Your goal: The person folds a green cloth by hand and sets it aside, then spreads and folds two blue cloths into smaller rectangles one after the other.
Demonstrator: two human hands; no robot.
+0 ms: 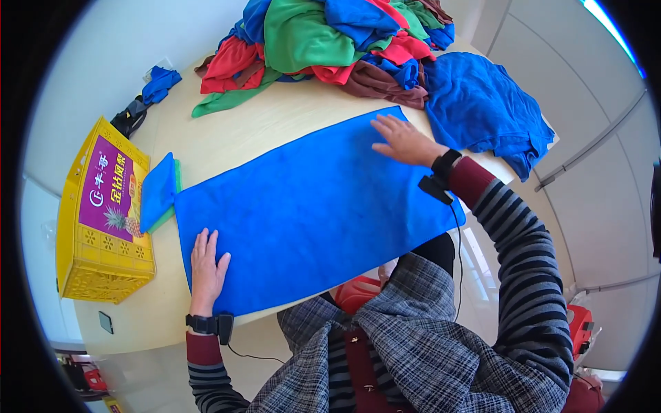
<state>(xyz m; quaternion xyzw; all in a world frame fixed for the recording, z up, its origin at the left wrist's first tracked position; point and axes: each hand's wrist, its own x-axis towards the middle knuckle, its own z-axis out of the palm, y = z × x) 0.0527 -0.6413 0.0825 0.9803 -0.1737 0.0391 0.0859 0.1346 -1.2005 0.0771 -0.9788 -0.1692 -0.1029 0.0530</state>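
A blue towel lies spread out on the table in front of me, its right end reaching over the near edge. My left hand rests flat on its left edge, fingers stretched out. Over the far right part of the towel is my right hand, fingers spread and nothing in them; whether it touches the cloth I cannot tell. Next to the towel's far left corner, a small stack of folded blue and green cloths leans against a yellow crate.
A heap of crumpled red, green, blue and brown cloths covers the far side of the table. Another crumpled blue cloth lies at the right. The yellow crate stands at the left, with a small dark flat object nearer me.
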